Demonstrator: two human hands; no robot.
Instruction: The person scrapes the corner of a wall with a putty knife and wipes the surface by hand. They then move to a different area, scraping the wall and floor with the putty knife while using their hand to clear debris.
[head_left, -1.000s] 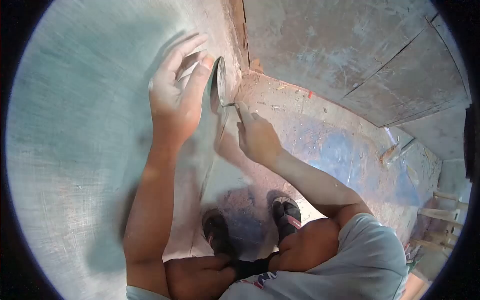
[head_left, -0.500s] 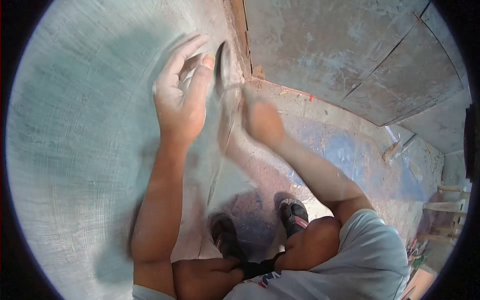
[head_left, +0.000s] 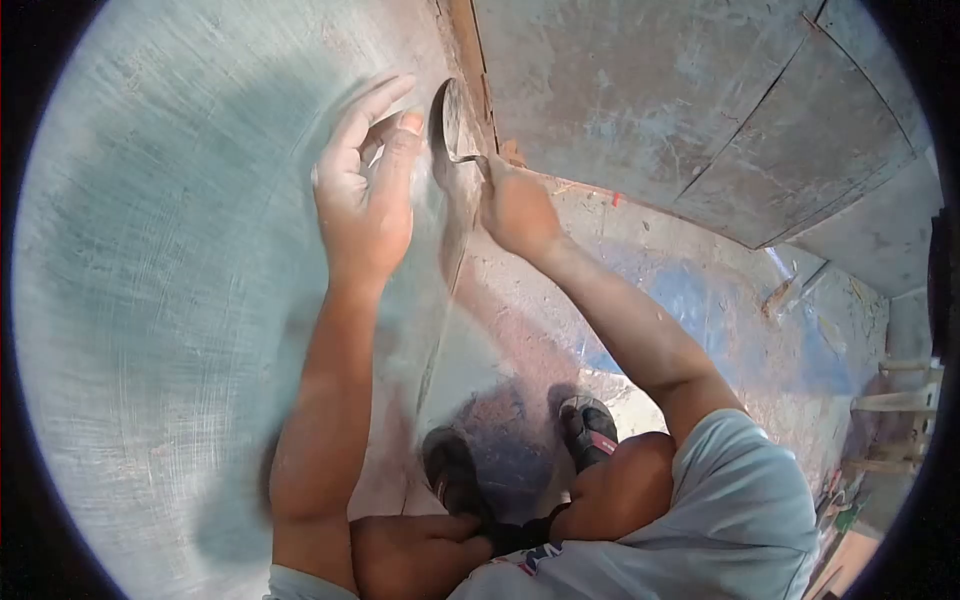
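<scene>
In my right hand (head_left: 522, 212) is a small trowel (head_left: 447, 120), my fingers closed round its handle. The narrow, rounded blade lies along the right edge of the smooth grey-green wall (head_left: 170, 270), by the corner, and a bent metal neck joins it to the handle. My left hand (head_left: 365, 190) is raised just left of the blade, dusted white. Its fingers curl, with the index finger and thumb tip a little apart. A whitish bit shows between thumb and fingers, but what it is I cannot make out.
Grey boarding (head_left: 640, 110) with dark seams rises at upper right. Blue and pink stains mark the dusty floor (head_left: 610, 240), where my shoes (head_left: 590, 425) stand. Wooden pieces (head_left: 895, 400) and mixed items (head_left: 835, 505) are at the far right.
My right hand and the trowel, blurred before, are sharper now, with the hand slightly higher. The blade shows more clearly against the wall edge. My left hand keeps nearly the same pose.
</scene>
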